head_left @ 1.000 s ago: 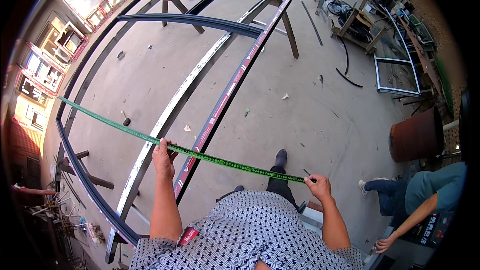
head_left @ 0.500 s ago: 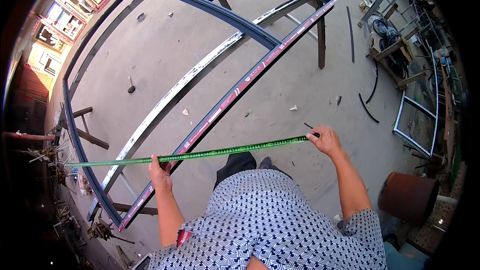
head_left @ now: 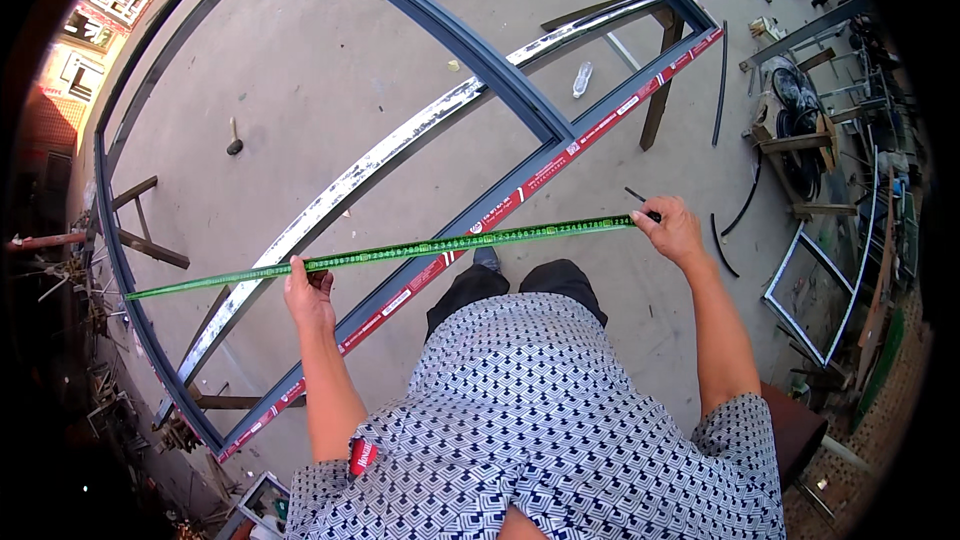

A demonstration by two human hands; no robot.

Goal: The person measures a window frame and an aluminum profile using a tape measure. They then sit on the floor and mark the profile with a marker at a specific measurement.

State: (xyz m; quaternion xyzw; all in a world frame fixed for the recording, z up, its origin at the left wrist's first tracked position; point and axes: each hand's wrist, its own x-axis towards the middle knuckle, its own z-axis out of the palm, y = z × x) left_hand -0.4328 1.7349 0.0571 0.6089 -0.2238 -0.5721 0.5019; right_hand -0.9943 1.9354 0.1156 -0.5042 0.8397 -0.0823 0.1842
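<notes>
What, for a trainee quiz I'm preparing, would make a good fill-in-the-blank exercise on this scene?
1. The left hand and the right hand hold a measuring tape coloured ____.
2. The printed film on the dark frame is mainly coloured ____.
3. A thin dark stick juts out beside the thumb of the ____ hand.

Missing words: green; red; right.

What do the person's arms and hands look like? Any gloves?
No gloves: the left hand and right hand are bare, with no watch or bracelet showing. The left sleeve and right sleeve are short and white with a dark geometric pattern. A red tag shows near the left sleeve.
</notes>
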